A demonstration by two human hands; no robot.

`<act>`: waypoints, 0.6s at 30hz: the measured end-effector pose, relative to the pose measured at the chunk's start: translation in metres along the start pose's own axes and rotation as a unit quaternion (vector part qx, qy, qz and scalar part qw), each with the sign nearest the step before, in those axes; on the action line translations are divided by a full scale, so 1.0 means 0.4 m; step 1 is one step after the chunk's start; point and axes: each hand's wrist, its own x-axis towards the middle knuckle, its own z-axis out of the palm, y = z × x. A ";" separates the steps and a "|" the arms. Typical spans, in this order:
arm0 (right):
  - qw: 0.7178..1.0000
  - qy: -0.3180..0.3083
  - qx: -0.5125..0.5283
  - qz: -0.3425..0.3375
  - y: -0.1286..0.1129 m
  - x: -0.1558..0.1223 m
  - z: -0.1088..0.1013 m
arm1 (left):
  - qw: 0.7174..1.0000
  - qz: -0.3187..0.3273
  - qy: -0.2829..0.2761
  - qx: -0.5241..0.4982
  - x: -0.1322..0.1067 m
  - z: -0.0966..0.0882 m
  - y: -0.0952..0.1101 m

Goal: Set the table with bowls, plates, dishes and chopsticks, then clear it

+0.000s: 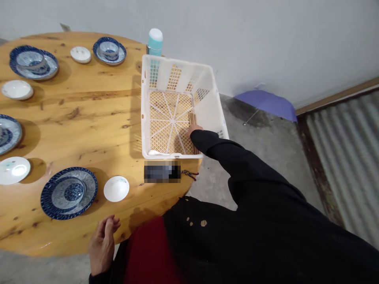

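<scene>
My right hand reaches into a white plastic basket at the table's right edge and closes on a bundle of wooden chopsticks lying on the basket's floor; the black sleeve hides most of the hand. A white spoon lies in the basket's near corner. My left hand hovers at the table's near edge with fingers loosely curled and nothing in it, closest to a small white saucer and a blue-patterned plate.
The round wooden table carries several blue-patterned plates with bowls and white saucers. A teal bottle stands behind the basket. Keys lie beside a blurred object. A purple umbrella rests on the concrete floor.
</scene>
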 end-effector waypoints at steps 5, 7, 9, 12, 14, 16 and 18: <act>0.999 0.018 -0.003 0.048 0.007 -0.004 0.005 | 1.000 -0.002 0.000 0.003 -0.001 0.002 0.010; 0.999 0.021 -0.004 0.050 0.013 -0.008 0.011 | 1.000 -0.004 0.000 0.004 -0.003 0.004 0.014; 0.999 0.021 -0.007 0.044 0.017 -0.014 0.017 | 1.000 -0.004 0.004 0.002 -0.006 0.007 0.017; 0.999 0.017 -0.015 0.028 0.018 -0.020 0.028 | 1.000 -0.001 0.006 -0.002 -0.012 0.010 0.018; 0.999 0.026 -0.026 0.023 0.015 -0.020 0.035 | 1.000 0.002 0.009 -0.006 -0.018 0.010 0.016; 0.998 0.037 -0.038 0.023 0.009 -0.019 0.039 | 1.000 0.001 0.014 -0.007 -0.023 0.009 0.013; 0.998 0.040 -0.043 0.021 0.003 -0.015 0.038 | 1.000 -0.002 0.022 -0.005 -0.027 0.008 0.007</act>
